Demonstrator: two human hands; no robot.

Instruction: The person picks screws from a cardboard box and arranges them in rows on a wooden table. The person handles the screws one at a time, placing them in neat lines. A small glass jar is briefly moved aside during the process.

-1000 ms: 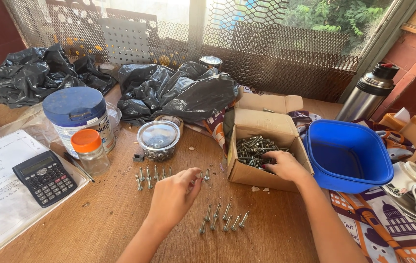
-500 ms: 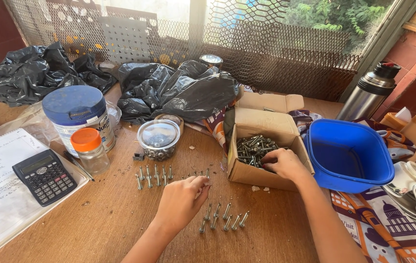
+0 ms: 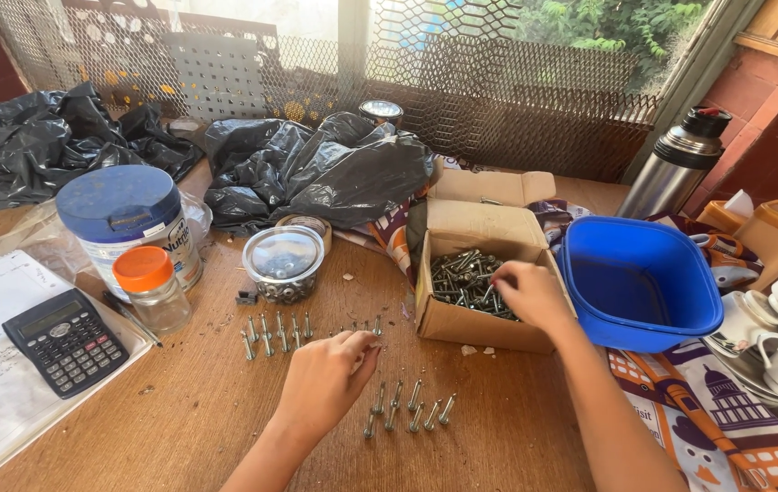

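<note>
Steel bolts [image 3: 407,407] laid in two rows on desk [image 3: 179,428]; left hand [image 3: 325,383] pinching one, right hand [image 3: 530,293] closed on more in still-full cardboard box [image 3: 471,321].

Left hand [image 3: 327,378]: palm down, low over the middle of the table, fingers curled together, fingertips [image 3: 366,343] pinched toward the far edge. Right hand [image 3: 532,293]: forearm extended from the near right corner, wrist bent, fingers curled downward.

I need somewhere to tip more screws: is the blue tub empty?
Empty: the blue tub shows only bare blue floor and walls, beside the cardboard box.
</note>
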